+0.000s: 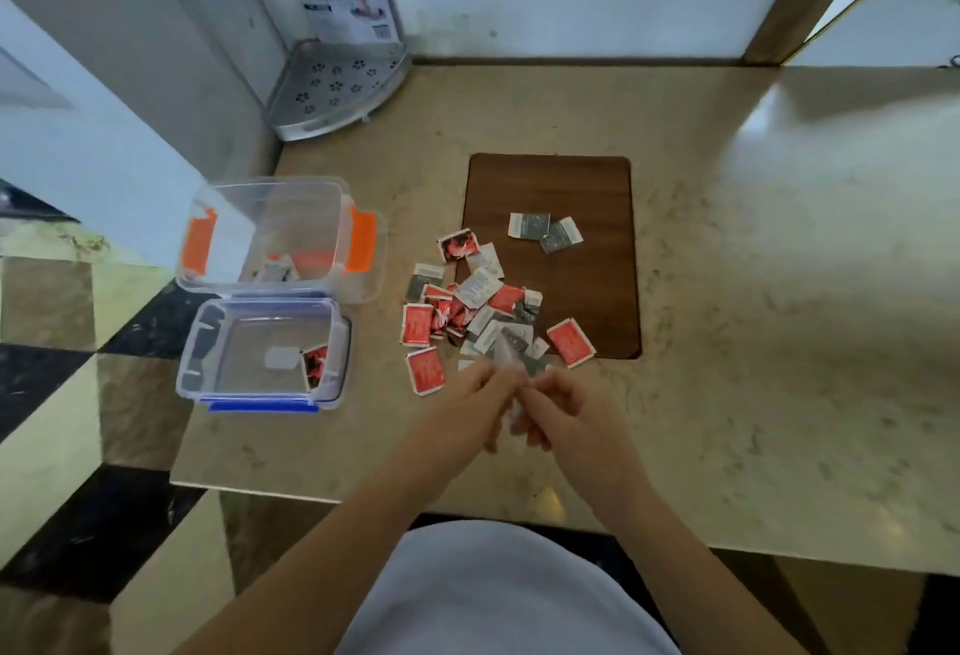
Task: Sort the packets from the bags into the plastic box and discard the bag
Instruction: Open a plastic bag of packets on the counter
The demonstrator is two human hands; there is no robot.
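A pile of small red, white and grey packets [470, 309] lies on the counter, partly over a brown mat [566, 187]. Two grey packets [543, 231] lie apart on the mat. My left hand [467, 407] and my right hand [561, 413] meet just in front of the pile, both pinching a blurred clear plastic bag [508, 363] between them. At the left stand two clear plastic boxes: one with orange clips [358, 239] holding a few packets, and one with blue clips [332, 342] holding a red-black packet.
A silver corner rack [337, 88] stands at the back left by a water dispenser [249, 5]. The counter edge runs just in front of my arms, and the floor drops off to the left of the boxes.
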